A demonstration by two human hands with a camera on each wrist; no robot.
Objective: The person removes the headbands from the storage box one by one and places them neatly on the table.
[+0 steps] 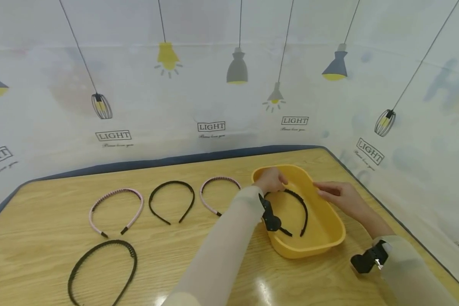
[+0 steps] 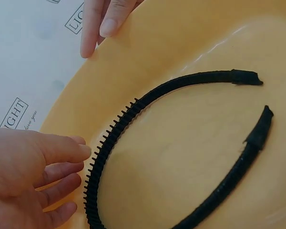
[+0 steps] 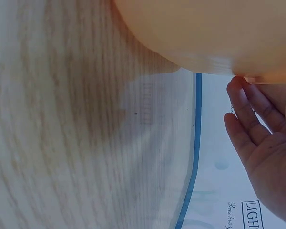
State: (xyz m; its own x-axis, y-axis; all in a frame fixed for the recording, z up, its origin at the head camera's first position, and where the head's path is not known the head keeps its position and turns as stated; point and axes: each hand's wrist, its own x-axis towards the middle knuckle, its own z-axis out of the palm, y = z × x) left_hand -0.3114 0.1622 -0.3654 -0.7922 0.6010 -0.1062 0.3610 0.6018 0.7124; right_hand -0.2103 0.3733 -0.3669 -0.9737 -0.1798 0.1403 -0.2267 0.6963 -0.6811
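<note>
A black headband (image 1: pixel 305 212) lies inside a yellow plastic basin (image 1: pixel 330 229), its two ends toward the near side. My left hand (image 1: pixel 270 180) reaches over the basin's left rim. In the left wrist view its loosely bent fingers stand beside the headband's toothed top (image 2: pixel 115 131), not wrapped around it. My right hand (image 1: pixel 342 196) is at the basin's right rim, touching it with fingers fairly straight. Seen from the right wrist, the right fingertips (image 3: pixel 236 83) meet the basin's outer side.
Left of the basin on the wooden table (image 1: pixel 183 259) lie a pink headband (image 1: pixel 116 191), a thin black one (image 1: pixel 172 182), another pink one (image 1: pixel 219 178) partly behind my left arm, and a large black one (image 1: pixel 99 244) nearer me. A lamp-printed cloth (image 1: pixel 214 102) surrounds the table.
</note>
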